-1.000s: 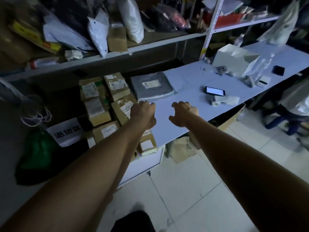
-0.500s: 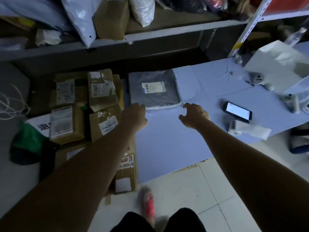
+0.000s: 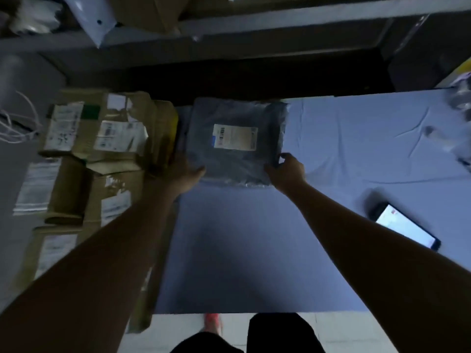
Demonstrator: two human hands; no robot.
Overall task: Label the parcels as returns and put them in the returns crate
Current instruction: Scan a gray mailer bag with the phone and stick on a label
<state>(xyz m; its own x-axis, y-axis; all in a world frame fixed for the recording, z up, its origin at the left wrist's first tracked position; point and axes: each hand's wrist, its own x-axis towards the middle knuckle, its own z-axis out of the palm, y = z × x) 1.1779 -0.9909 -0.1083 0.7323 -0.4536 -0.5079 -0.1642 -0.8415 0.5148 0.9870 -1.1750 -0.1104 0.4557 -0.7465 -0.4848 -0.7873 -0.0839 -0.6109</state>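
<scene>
1. Task item: grey plastic mailer parcel [image 3: 237, 159], flat and roughly square, lies on the far part of the pale blue table cloth [image 3: 344, 149]. Its left edge is just beside a stack of boxes
2. A white shipping label [image 3: 235, 137] with a barcode sits face up near the parcel's middle; the print is too blurred to read
3. left hand [image 3: 187, 171] is at the near-left corner. The thumb lies across the top of the corner, and the fingers run down the left edge, out of sight between parcel and boxes. It holds that corner
4. right hand [image 3: 286, 171] is at the near-right corner with fingers curled round the right edge and one fingertip on top. It grips that edge
5. Can't tell whether the parcel is off the cloth or flat on it; the near edge looks crumpled
6. Both bare forearms reach in from the bottom corners, one on each side of the parcel
7. The brown cardboard boxes [image 3: 114, 128] on the left are packed close, most carry white labels and some flaps are loose; motion blur hides detail
8. A black smartphone [image 3: 405, 226] with its screen lit lies on the cloth at right, well apart from the parcel
9. A grey metal shelf [image 3: 280, 19] runs across the top, and a white plastic bag [image 3: 94, 19] hangs over its front edge
10. White cords [image 3: 17, 123] at the far left; a red shoe [image 3: 212, 323] on the pale floor below the table's near edge
</scene>
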